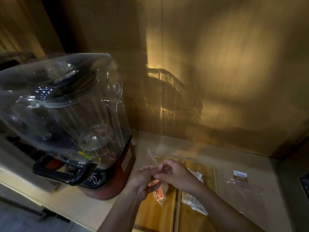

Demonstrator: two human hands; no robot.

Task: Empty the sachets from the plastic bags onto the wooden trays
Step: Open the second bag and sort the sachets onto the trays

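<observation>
Both my hands meet over the wooden trays [150,213]. My left hand [142,181] and my right hand [177,176] pinch the top of a small clear plastic bag [159,194] that hangs below them with orange sachets inside. A strip of clear plastic sticks up from my fingers. The right-hand tray [189,218] holds several pale sachets [192,201] under my right forearm. The image is blurred, so finer detail cannot be read.
A blender [70,124] with a clear sound cover and red base stands on the counter to the left, close to my left hand. A flat clear bag with a label [240,179] lies on the counter at the right. Wooden walls close the corner behind.
</observation>
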